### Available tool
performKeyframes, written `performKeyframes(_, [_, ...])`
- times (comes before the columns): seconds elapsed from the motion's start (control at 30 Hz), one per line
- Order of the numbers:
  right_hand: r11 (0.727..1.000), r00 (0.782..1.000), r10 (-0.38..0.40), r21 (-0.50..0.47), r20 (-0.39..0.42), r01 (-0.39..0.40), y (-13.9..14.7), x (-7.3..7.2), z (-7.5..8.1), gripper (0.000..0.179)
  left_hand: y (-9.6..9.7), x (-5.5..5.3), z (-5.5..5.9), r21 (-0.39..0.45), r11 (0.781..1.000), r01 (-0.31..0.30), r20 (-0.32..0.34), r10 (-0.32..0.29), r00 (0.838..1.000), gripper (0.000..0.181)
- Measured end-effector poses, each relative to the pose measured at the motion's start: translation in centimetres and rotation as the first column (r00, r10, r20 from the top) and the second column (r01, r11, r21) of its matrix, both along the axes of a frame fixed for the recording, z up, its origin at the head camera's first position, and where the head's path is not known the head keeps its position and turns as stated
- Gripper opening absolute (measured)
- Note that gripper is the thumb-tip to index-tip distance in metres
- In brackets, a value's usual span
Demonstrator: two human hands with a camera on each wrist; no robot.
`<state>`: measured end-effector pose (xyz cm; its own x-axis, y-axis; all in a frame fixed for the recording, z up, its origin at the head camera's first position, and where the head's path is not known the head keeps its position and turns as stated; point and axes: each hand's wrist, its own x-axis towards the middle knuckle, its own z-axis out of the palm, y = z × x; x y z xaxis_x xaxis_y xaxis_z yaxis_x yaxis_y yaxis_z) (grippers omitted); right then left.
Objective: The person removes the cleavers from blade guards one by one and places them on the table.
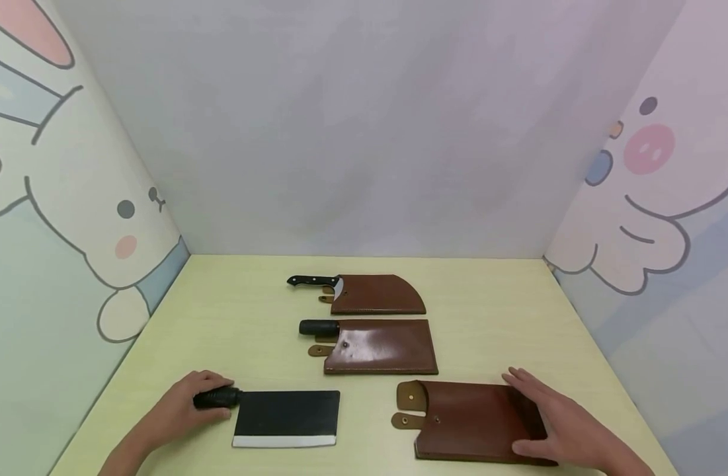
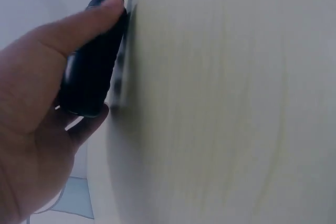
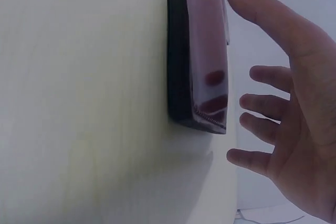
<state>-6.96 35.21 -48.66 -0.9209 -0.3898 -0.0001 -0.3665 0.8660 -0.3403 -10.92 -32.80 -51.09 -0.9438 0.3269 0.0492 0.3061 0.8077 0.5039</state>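
Note:
A cleaver [image 1: 286,415] with a black blade and a pale cutting edge lies flat at the front left. My left hand [image 1: 188,404] grips its black handle [image 2: 90,74], thumb along one side and fingers curled round the other. At the front right lies a brown leather knife sheath [image 1: 471,420], its two snap straps toward the left and no handle showing at that end. Over the right end of this sheath hovers my right hand [image 1: 557,423], fingers spread. In the right wrist view a gap shows between those fingers and the glossy sheath [image 3: 207,51].
Farther back, a second black-handled cleaver sits in a brown sheath [image 1: 387,347]. Behind it lies a knife with a riveted handle [image 1: 313,281] in a rounded sheath [image 1: 378,295]. Walls with cartoon animals flank the pale table [image 1: 233,297], and a plain wall [image 1: 364,132] closes its back.

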Motion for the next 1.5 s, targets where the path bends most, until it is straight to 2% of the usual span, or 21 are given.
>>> performKeyframes(0.1, [1.0,0.997,-0.014,-0.01,-0.074,0.013,-0.4,-0.2,0.5,0.086,0.5,0.1,0.0,-0.011,0.999,-0.049,-0.026,0.049,0.998,0.052])
performKeyframes(0.2, [1.0,0.993,-0.017,-0.006,-0.116,0.017,-0.8,-0.6,0.9,0.082,1.3,0.0,0.3,-0.013,0.996,-0.092,-0.086,0.091,0.992,0.051])
performKeyframes(0.33, [0.999,0.991,-0.038,-0.019,-0.129,0.036,-1.3,-1.3,1.3,0.081,2.7,-0.5,1.1,0.01,0.992,-0.128,-0.137,0.128,0.982,0.051])
performKeyframes(0.47, [0.998,0.991,-0.055,-0.032,-0.121,0.051,-1.8,-1.9,1.4,0.079,4.3,-1.4,2.0,0.034,0.989,-0.147,-0.137,0.15,0.979,0.054])
performKeyframes(0.83, [0.998,0.991,-0.011,-0.062,-0.132,0.003,-3.5,-3.8,1.0,0.071,8.2,-4.4,2.4,0.001,0.997,-0.081,-0.209,0.08,0.975,0.055])
performKeyframes(1.1, [0.997,0.979,0.032,-0.056,-0.201,-0.044,-4.9,-5.7,0.9,0.073,10.6,-6.2,3.0,-0.005,0.999,-0.051,-0.184,0.049,0.982,0.061])
performKeyframes(1.33, [0.994,0.985,0.037,-0.096,-0.171,-0.054,-6.1,-7.3,0.3,0.075,12.1,-7.9,3.0,0.016,1.0,-0.002,-0.198,0.005,0.98,0.058])
performKeyframes(1.5, [0.993,0.986,0.056,-0.094,-0.16,-0.071,-7.2,-8.6,0.2,0.076,12.7,-9.1,3.0,0.004,1.0,0.01,-0.179,-0.009,0.984,0.056])
